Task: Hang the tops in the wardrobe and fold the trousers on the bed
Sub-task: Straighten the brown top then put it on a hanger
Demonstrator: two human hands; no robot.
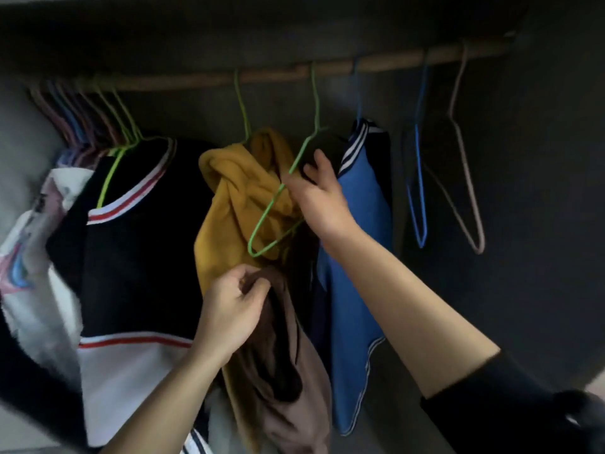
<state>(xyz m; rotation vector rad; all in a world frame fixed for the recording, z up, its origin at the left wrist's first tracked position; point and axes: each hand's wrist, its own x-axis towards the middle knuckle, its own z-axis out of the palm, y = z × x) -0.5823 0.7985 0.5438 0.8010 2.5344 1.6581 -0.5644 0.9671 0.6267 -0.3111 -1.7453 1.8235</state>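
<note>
While my right hand (pixel 322 194) fingers pinch the green hanger (pixel 278 194), my left hand (pixel 229 309) fingers, at seven o'clock, pinch the brown top (pixel 294 371).

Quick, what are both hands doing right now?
Left hand: closed, pinching the brown top.
Right hand: closed on the green hanger.

Rail (pixel 262 75) crowded left with bunched hangers (pixel 82 126) and tops; open gap right, between blue top (pixel 360 208) and empty hangers (pixel 422 191).
</note>
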